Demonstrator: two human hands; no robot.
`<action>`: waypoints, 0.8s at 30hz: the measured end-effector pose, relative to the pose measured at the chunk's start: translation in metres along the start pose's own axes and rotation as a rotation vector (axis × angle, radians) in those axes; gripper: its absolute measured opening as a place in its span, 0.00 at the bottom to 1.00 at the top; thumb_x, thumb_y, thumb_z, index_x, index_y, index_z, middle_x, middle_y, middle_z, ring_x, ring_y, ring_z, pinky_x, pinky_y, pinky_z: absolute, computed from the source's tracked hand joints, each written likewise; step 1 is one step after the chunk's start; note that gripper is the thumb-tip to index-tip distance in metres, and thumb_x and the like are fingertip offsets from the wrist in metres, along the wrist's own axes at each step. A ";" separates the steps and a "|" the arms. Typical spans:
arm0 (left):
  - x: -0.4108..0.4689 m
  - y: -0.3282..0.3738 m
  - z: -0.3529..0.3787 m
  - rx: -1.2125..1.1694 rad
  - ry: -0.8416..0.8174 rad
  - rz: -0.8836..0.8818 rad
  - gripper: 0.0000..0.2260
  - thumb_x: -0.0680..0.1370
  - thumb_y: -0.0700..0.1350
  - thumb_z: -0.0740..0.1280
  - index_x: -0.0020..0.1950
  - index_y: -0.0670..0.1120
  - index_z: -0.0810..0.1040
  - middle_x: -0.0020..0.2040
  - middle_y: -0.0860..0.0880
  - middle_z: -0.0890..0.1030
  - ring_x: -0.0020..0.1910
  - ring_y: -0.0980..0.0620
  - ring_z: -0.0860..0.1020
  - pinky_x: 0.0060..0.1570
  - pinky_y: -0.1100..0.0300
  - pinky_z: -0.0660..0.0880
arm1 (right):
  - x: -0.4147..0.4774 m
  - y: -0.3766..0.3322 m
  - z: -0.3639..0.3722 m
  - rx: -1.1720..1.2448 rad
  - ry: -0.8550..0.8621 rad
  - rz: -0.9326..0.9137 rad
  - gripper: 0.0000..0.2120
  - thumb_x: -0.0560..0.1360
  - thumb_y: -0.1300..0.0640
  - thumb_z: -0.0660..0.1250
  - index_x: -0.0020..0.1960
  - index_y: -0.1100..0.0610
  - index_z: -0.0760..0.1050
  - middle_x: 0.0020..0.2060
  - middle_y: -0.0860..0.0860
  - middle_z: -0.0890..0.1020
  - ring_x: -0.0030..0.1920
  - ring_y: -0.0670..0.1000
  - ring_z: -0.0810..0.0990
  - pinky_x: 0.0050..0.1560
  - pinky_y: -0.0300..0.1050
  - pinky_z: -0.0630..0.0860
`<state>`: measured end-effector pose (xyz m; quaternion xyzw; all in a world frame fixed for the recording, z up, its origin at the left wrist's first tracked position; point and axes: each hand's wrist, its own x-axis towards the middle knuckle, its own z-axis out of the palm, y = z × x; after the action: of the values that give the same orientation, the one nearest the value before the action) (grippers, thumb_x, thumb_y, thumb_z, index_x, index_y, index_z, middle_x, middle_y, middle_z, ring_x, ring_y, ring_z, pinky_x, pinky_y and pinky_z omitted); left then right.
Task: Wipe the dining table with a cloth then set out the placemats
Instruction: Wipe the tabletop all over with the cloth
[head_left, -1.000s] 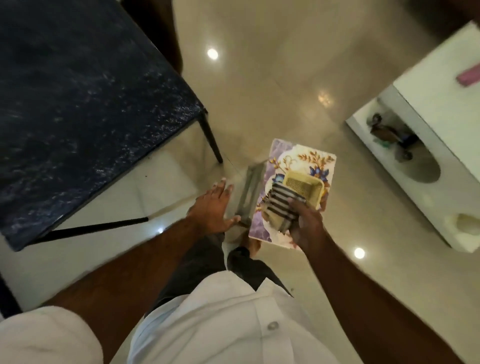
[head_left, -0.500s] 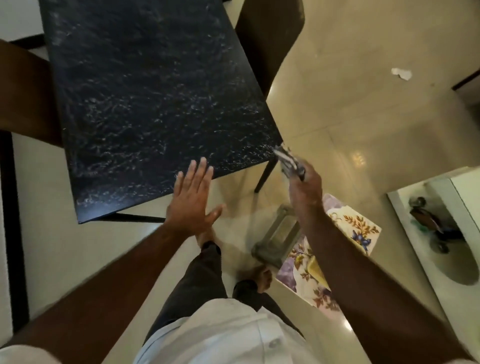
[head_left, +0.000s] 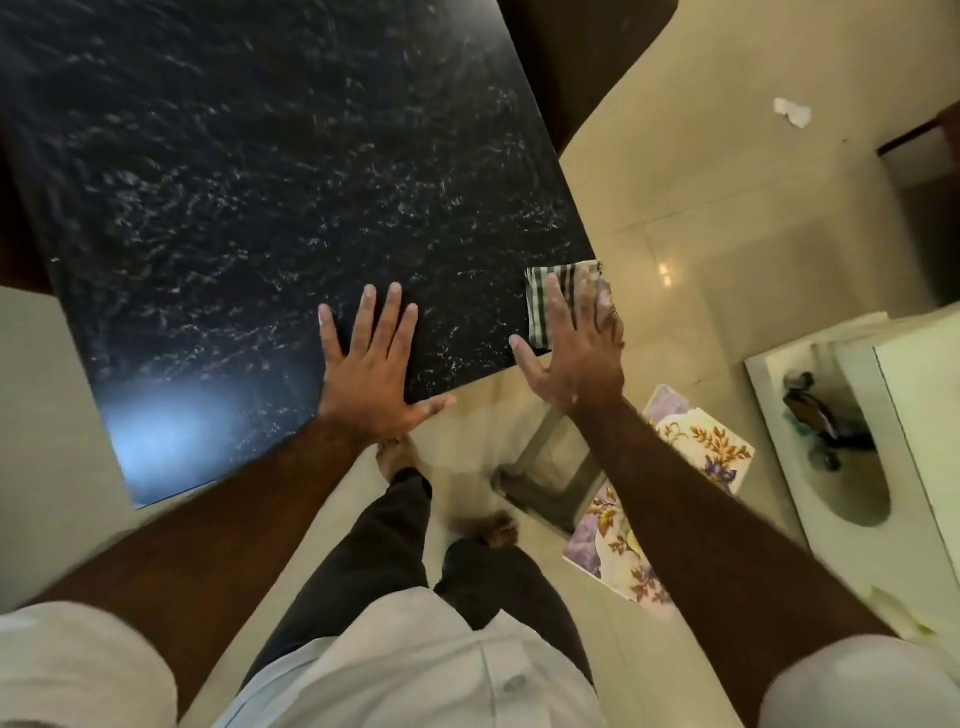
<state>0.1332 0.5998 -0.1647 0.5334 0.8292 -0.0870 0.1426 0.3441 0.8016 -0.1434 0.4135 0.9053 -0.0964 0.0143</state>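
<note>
The dining table has a black speckled stone top and fills the upper left. My left hand lies flat on its near edge, fingers spread. My right hand presses a striped grey-and-white cloth flat onto the table's near right corner with straight fingers. Floral placemats lie on a low stool below my right forearm, partly hidden by the arm.
A dark chair stands at the table's far right side. A white cabinet with an open shelf holding small items is at the right. A scrap of paper lies on the glossy tiled floor. My feet are under the table's edge.
My right hand lifted the cloth from the stack on the stool up onto the table corner and flattened over it. My left hand moved forward and came down on the table edge.
</note>
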 end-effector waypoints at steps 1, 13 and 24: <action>0.000 0.000 0.002 0.008 -0.003 0.003 0.62 0.72 0.87 0.48 0.91 0.46 0.43 0.89 0.43 0.32 0.89 0.37 0.33 0.81 0.20 0.44 | 0.005 -0.003 -0.001 -0.015 -0.006 0.002 0.45 0.83 0.27 0.59 0.91 0.49 0.53 0.90 0.59 0.51 0.89 0.65 0.50 0.84 0.71 0.60; 0.004 0.000 0.001 -0.018 0.010 0.026 0.60 0.74 0.85 0.50 0.91 0.45 0.41 0.90 0.42 0.34 0.89 0.38 0.36 0.85 0.28 0.45 | -0.029 -0.036 0.027 -0.018 -0.065 0.129 0.46 0.84 0.25 0.53 0.92 0.50 0.49 0.90 0.59 0.46 0.89 0.68 0.48 0.83 0.74 0.62; 0.005 0.005 0.000 -0.039 0.038 0.010 0.60 0.73 0.84 0.51 0.91 0.45 0.44 0.91 0.44 0.37 0.90 0.39 0.39 0.86 0.30 0.47 | 0.031 -0.006 0.027 -0.050 0.020 -0.006 0.41 0.86 0.27 0.50 0.91 0.50 0.55 0.90 0.59 0.54 0.89 0.66 0.54 0.82 0.70 0.63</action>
<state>0.1360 0.6065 -0.1666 0.5361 0.8307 -0.0597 0.1376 0.3183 0.8160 -0.1720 0.4113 0.9087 -0.0697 0.0151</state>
